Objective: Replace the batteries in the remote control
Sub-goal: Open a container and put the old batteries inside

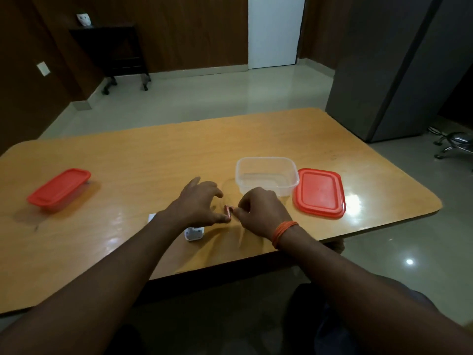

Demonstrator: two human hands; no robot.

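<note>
Battery (227,211) at frame centre, between two hands over a glossy wooden table (153,155).

Red-lidded box (58,189) at left; white remote (195,233) peeks from under the left wrist. Left hand (197,203) is loose, fingers arched, its thumb tip touching the battery's lower end. The red-and-white cell's long axis runs up the frame, slightly tilted. Right hand (258,211) pinches its upper end. Clear tub (267,175) and loose red lid (320,192) sit right. Behind are a pale floor, brown panelling, a white door (275,29) and a grey cabinet (399,67).
</note>
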